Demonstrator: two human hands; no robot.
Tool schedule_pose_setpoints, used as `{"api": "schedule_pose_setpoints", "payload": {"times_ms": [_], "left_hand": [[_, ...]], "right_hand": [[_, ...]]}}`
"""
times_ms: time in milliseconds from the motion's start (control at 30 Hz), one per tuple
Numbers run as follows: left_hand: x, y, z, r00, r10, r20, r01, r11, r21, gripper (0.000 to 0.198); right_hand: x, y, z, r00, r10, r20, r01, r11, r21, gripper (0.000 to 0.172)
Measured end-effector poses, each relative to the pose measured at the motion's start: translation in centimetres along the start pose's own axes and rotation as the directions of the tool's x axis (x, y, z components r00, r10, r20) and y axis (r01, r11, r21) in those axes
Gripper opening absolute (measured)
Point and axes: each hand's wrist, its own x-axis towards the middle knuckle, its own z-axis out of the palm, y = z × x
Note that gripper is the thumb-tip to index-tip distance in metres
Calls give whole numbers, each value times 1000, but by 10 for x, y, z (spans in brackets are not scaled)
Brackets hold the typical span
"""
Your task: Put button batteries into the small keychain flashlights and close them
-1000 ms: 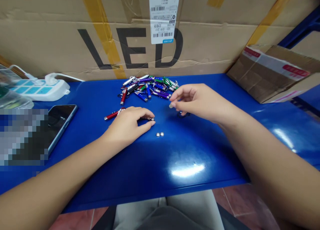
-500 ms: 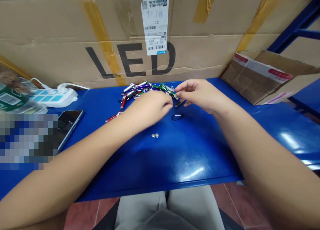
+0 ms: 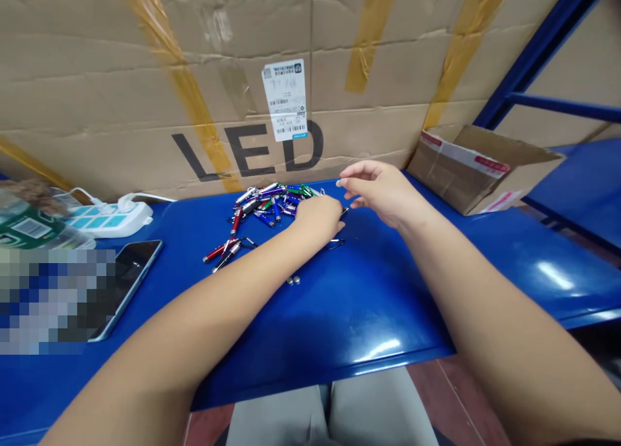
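A loose pile of keychain flashlights [image 3: 262,207] lies on the blue painted-metal counter [image 3: 369,310], just right of centre. They are slim aluminium tubes in red, blue, purple and green, with silver ends and small clips. Two red ones [image 3: 216,252] lie apart at the pile's lower left. Just below the pile, two button cells [image 3: 293,280] sit side by side, touching, and a dark metal clip [image 3: 336,243] lies near the left hand.

The left hand [image 3: 317,216] reaches in from the lower left, back up and fingers curled down at the pile's right edge. Its fingertips are hidden, so I cannot tell whether that grip has hold of anything. The right hand [image 3: 381,189] hovers just beside it, palm turned down, its grip half open, with nothing showing between its curved fingers [image 3: 345,183].

At the left of the counter are a white power strip [image 3: 109,218] with teal switches, a black phone [image 3: 136,284] and a plastic bottle [image 3: 29,226]. A large carton [image 3: 247,152] printed "LED" stands behind, and an open cardboard box [image 3: 478,171] sits at upper right.
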Motion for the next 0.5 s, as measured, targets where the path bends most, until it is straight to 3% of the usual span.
{"api": "schedule_pose_setpoints", "payload": {"times_ms": [133, 267, 333, 400, 467, 500], "left_hand": [[2, -14, -6, 1000, -27, -5, 27, 997, -70, 13], [-29, -46, -18, 999, -36, 20, 40, 965, -258, 32], [-53, -60, -22, 989, -84, 119, 139, 787, -601, 35], [-78, -69, -23, 969, -126, 214, 248, 493, -834, 24], [-98, -75, -22, 952, -179, 250, 289, 239, -927, 15], [-106, -77, -21, 945, -210, 252, 290, 178, -940, 16]], "right_hand": [[1, 0, -2, 1000, -7, -4, 7, 1000, 0, 13], [-1, 0, -2, 999, -40, 5, 40, 999, 22, 15], [-3, 0, 0, 999, -48, 25, 48, 999, 21, 15], [-6, -1, 4, 997, -47, 58, 47, 999, 5, 14], [-10, -2, 9, 995, -40, 94, 42, 999, -17, 13], [-12, -2, 12, 993, -37, 112, 40, 999, -27, 12]]}}
